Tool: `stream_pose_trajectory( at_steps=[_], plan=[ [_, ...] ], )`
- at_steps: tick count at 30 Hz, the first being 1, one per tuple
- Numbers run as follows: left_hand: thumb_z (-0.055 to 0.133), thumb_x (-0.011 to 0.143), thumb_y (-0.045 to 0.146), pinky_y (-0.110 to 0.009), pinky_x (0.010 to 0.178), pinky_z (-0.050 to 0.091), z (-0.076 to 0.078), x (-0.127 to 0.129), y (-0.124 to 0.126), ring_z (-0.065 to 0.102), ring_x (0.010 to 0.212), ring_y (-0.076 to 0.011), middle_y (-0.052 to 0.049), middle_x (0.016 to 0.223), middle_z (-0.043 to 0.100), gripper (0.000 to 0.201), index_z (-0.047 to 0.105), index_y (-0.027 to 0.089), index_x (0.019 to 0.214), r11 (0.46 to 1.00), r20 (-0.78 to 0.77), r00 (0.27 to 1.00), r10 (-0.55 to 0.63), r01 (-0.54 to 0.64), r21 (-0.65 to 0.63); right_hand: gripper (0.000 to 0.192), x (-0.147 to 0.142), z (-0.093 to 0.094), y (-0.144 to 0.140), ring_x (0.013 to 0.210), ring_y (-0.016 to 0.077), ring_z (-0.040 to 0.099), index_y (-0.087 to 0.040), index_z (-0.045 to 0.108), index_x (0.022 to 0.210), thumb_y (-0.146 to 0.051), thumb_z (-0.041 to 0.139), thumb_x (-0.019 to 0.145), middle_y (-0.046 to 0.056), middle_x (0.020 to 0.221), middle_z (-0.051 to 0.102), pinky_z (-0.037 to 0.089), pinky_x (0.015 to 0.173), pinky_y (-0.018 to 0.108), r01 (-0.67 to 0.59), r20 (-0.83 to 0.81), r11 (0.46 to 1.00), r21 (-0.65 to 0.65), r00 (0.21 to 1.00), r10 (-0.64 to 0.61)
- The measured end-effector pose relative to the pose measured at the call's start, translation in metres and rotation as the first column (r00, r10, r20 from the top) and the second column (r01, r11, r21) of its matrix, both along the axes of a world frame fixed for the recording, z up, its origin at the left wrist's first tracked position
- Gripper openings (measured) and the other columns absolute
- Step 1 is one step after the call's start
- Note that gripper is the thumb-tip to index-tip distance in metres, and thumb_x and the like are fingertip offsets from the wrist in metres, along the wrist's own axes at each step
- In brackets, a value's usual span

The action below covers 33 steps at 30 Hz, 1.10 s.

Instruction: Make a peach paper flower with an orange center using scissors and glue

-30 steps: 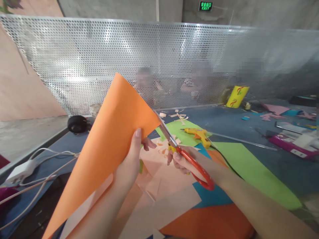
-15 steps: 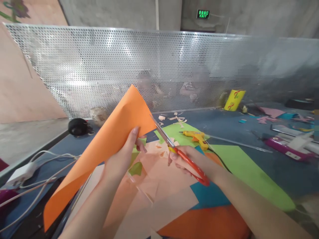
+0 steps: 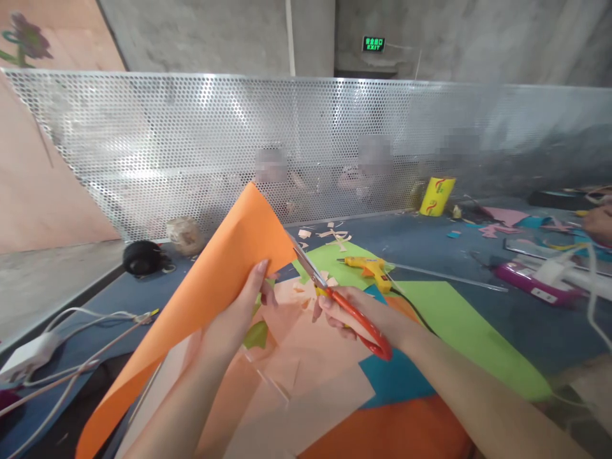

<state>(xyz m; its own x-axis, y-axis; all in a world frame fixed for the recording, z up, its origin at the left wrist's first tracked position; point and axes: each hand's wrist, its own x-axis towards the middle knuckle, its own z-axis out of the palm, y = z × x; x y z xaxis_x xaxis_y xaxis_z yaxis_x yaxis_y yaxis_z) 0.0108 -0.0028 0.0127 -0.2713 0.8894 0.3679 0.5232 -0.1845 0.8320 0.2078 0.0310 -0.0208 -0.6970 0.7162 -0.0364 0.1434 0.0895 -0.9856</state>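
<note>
Orange sheet (image 3: 210, 299): light, limp paper, likely to buckle unless held near the cut. Left hand (image 3: 239, 319) pinches its right edge, lifted over the surface (image 3: 454, 242). Right hand (image 3: 354, 312) grips red scissors (image 3: 335, 296), blades at that edge; opening unclear.

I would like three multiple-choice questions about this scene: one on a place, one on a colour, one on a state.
1. Where does the glue gun lie?
A. on a green sheet
B. in the left hand
C. on the grey floor

2. What colour are the handles of the scissors?
A. blue
B. red
C. black

3. How is the orange sheet held?
A. lying flat
B. crumpled
C. lifted by the left hand

Answers: 1 A, green paper lies under it; 2 B, red loops in the right hand; 3 C, thumb on its raised face.
</note>
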Motion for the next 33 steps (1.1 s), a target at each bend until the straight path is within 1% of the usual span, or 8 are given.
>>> stream_pose_trajectory(
  at_steps=[5, 8, 13, 20, 23, 26, 29, 33],
  plan=[
    [0.041, 0.081, 0.056, -0.027, 0.089, 0.042, 0.001, -0.0006, -0.0015, 0.062, 0.088, -0.0219, 0.0, 0.049, 0.054, 0.056, 0.045, 0.025, 0.035, 1.0, -0.005, 1.0, 0.016, -0.016, -0.003, 0.04, 0.0011, -0.0007, -0.0005, 0.045, 0.0067, 0.033, -0.019, 0.045, 0.074, -0.057, 0.045, 0.084, -0.005, 0.058, 0.036, 0.026, 0.044, 0.021, 0.009, 0.038, 1.0, 0.006, 0.999, -0.01],
    [0.042, 0.08, 0.056, -0.028, 0.088, 0.043, 0.0011, -0.0006, -0.0017, 0.063, 0.088, -0.0222, 0.0, 0.051, 0.055, 0.056, 0.045, 0.025, 0.035, 1.0, -0.016, 1.0, 0.021, -0.021, -0.004, 0.039, 0.0012, -0.0022, 0.0001, 0.045, 0.0068, 0.032, -0.019, 0.045, 0.073, -0.056, 0.044, 0.085, -0.006, 0.057, 0.035, 0.026, 0.044, 0.021, 0.015, 0.031, 1.0, 0.025, 0.999, -0.016],
    [0.041, 0.08, 0.056, -0.026, 0.083, 0.046, 0.0002, -0.0003, 0.0003, 0.063, 0.08, -0.0207, 0.0, 0.049, 0.056, 0.057, 0.044, 0.025, 0.033, 1.0, -0.007, 1.0, -0.002, 0.002, 0.021, 0.039, 0.0006, -0.0013, 0.001, 0.044, 0.0061, 0.031, -0.019, 0.043, 0.071, -0.055, 0.046, 0.084, -0.006, 0.056, 0.034, 0.024, 0.043, 0.021, 0.012, 0.034, 0.999, 0.036, 0.999, -0.014],
    [0.042, 0.079, 0.058, -0.028, 0.09, 0.041, 0.0, 0.0001, -0.0003, 0.062, 0.083, -0.0206, 0.0, 0.052, 0.055, 0.056, 0.044, 0.024, 0.034, 1.0, -0.004, 1.0, 0.019, -0.019, 0.005, 0.041, 0.0015, 0.0025, 0.0014, 0.043, 0.0056, 0.03, -0.019, 0.04, 0.07, -0.057, 0.045, 0.084, -0.007, 0.057, 0.029, 0.022, 0.042, 0.021, 0.008, 0.066, 0.998, 0.066, 0.998, -0.012],
    [0.042, 0.078, 0.058, -0.028, 0.091, 0.039, 0.0004, -0.001, -0.0004, 0.062, 0.085, -0.0208, 0.001, 0.053, 0.057, 0.055, 0.045, 0.024, 0.035, 1.0, -0.006, 1.0, 0.026, -0.026, 0.0, 0.04, 0.0019, 0.0024, 0.0015, 0.044, 0.006, 0.03, -0.018, 0.043, 0.072, -0.057, 0.047, 0.083, -0.007, 0.058, 0.03, 0.022, 0.043, 0.021, 0.016, 0.09, 0.997, 0.074, 0.996, -0.023],
    [0.043, 0.079, 0.056, -0.028, 0.088, 0.041, 0.0006, -0.0022, -0.0002, 0.062, 0.078, -0.0206, 0.001, 0.051, 0.055, 0.053, 0.046, 0.025, 0.036, 1.0, -0.007, 1.0, 0.014, -0.014, -0.006, 0.04, 0.0019, 0.0009, 0.002, 0.045, 0.0058, 0.03, -0.018, 0.047, 0.074, -0.056, 0.047, 0.083, -0.006, 0.058, 0.032, 0.023, 0.043, 0.021, 0.013, 0.096, 0.997, 0.073, 0.995, -0.02],
    [0.042, 0.079, 0.056, -0.029, 0.085, 0.044, 0.0007, -0.0027, -0.0002, 0.061, 0.069, -0.0197, 0.002, 0.05, 0.054, 0.053, 0.046, 0.025, 0.037, 1.0, 0.0, 1.0, -0.008, 0.008, -0.017, 0.039, 0.0011, 0.0006, 0.0028, 0.043, 0.0057, 0.028, -0.018, 0.046, 0.073, -0.056, 0.048, 0.083, -0.007, 0.057, 0.03, 0.02, 0.042, 0.021, 0.005, 0.088, 0.998, 0.062, 0.996, -0.011],
    [0.042, 0.08, 0.056, -0.029, 0.088, 0.042, 0.0013, -0.0014, -0.0004, 0.061, 0.075, -0.02, 0.001, 0.051, 0.055, 0.054, 0.046, 0.024, 0.036, 1.0, -0.006, 1.0, -0.003, 0.003, -0.026, 0.038, -0.0008, 0.0012, 0.0036, 0.043, 0.006, 0.026, -0.019, 0.042, 0.071, -0.055, 0.049, 0.082, -0.008, 0.056, 0.026, 0.019, 0.041, 0.021, 0.019, 0.063, 0.998, 0.051, 0.998, -0.023]
  ],
)
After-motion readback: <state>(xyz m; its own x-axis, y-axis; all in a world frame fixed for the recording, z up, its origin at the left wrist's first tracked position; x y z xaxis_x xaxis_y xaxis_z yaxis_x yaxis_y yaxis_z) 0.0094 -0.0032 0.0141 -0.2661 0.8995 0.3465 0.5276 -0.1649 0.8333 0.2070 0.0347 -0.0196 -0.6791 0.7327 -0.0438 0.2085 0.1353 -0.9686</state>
